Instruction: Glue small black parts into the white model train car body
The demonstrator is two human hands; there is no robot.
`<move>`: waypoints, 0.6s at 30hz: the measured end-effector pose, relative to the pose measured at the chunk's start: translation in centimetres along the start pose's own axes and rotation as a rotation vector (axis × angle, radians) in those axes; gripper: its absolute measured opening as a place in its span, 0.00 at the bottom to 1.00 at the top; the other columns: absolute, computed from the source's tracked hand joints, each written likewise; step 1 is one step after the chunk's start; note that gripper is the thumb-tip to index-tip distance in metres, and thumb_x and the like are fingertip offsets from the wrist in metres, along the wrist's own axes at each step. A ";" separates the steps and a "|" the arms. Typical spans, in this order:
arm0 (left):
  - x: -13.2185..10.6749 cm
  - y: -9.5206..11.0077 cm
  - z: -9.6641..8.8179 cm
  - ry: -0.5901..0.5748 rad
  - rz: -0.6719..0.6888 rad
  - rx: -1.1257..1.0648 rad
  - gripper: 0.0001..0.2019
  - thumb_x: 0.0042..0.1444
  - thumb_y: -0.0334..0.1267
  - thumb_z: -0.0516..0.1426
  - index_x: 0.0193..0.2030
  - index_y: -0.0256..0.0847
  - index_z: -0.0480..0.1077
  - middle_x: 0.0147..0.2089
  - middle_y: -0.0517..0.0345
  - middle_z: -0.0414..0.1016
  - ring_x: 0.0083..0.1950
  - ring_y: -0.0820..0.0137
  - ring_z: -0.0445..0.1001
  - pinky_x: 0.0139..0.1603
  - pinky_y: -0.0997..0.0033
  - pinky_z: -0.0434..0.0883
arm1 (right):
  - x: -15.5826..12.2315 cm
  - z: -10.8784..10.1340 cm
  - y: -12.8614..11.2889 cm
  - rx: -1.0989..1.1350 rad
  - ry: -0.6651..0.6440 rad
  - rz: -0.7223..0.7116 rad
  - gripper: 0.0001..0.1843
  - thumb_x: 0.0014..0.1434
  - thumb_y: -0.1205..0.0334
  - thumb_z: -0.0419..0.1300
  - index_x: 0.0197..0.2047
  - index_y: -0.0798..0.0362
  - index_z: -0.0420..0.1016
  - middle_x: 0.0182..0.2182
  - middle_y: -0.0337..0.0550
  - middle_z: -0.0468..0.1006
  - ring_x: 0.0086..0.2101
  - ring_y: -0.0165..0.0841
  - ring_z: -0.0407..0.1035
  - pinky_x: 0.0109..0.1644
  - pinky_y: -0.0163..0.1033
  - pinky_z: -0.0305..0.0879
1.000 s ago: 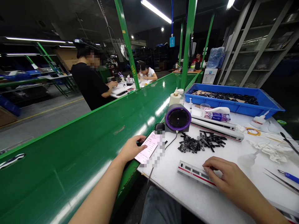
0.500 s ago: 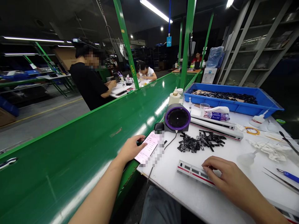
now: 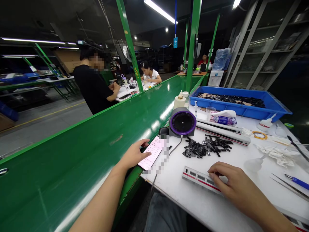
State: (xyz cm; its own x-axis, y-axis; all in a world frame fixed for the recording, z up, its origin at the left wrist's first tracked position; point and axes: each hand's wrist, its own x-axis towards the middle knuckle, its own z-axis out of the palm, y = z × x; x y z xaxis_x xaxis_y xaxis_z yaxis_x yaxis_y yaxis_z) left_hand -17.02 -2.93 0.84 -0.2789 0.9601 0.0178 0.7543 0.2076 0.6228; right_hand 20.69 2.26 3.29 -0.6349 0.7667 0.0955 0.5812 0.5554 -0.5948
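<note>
My left hand (image 3: 135, 154) is at a smartphone (image 3: 151, 154) with a lit pink-white screen, lying at the left edge of the table. The thumb touches the screen while the other fingers curl round the phone's left side, partly hidden. My right hand (image 3: 230, 180) rests with bent fingers on a white model train car (image 3: 199, 179) with a red stripe and dark windows. Its thumb and forefinger meet at the car's upper edge; the car's right end is hidden under the hand. Just beyond lies a pile of small black plastic pieces (image 3: 199, 149).
Behind the pile stand a purple-rimmed round fan (image 3: 182, 122) and more train cars (image 3: 222, 132). A blue bin (image 3: 241, 111) of black parts is at the back. Tweezers (image 3: 288, 185), a blue pen (image 3: 298, 181) and squeeze bottles (image 3: 253, 164) lie right. A green barrier (image 3: 96, 141) runs left; co-workers sit beyond.
My left thumb has slid slightly down the phone screen. The right hand and the train car stay in place; the view has shifted slightly.
</note>
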 end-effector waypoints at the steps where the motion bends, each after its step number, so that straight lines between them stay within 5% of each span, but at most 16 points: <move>1: 0.1 -0.1 0.1 0.007 -0.004 0.001 0.32 0.46 0.48 0.62 0.59 0.42 0.66 0.52 0.51 0.74 0.52 0.57 0.72 0.55 0.58 0.68 | 0.0 0.0 0.0 -0.001 0.001 0.000 0.13 0.66 0.59 0.49 0.34 0.48 0.73 0.36 0.41 0.77 0.37 0.36 0.71 0.41 0.38 0.66; 18: 0.0 -0.3 -0.3 -0.043 0.024 -0.061 0.29 0.46 0.44 0.61 0.57 0.43 0.68 0.52 0.52 0.74 0.54 0.57 0.70 0.56 0.57 0.67 | 0.0 0.0 0.1 0.002 -0.010 0.008 0.13 0.65 0.58 0.49 0.35 0.48 0.73 0.37 0.40 0.77 0.36 0.35 0.71 0.41 0.39 0.66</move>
State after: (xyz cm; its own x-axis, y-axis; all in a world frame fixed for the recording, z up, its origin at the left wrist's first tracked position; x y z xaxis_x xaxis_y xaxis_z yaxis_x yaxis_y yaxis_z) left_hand -17.46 -3.09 0.91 -0.2345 0.9721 0.0011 0.7226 0.1736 0.6691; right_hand 20.72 2.35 3.22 -0.6349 0.7682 0.0827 0.5855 0.5482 -0.5973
